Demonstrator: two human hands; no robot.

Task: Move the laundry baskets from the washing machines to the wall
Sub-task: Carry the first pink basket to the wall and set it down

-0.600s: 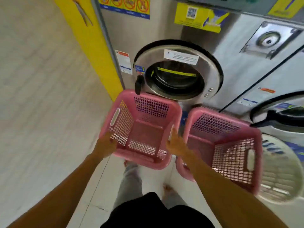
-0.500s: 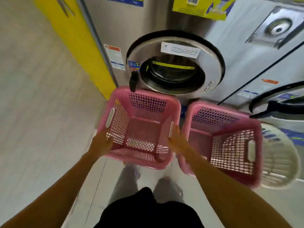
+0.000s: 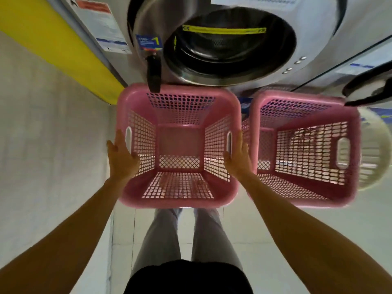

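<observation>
Yellow panel (image 3: 53,41) at upper left, printed notice sticker (image 3: 101,24) beside it, pale tiled floor (image 3: 244,236) below, blue number label (image 3: 148,42).

near basket (image 3: 180,194) directly before washer door (image 3: 231,45) | left hand (image 3: 122,158) on its left wall, right hand (image 3: 238,158) on its right wall | second basket (image 3: 305,196) just beside, right | round basket (image 3: 373,149) behind that, further right

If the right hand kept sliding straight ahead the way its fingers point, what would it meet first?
The right hand lies in the gap between both pink baskets; ahead, probably the washing machine front, though depth is unclear.
</observation>
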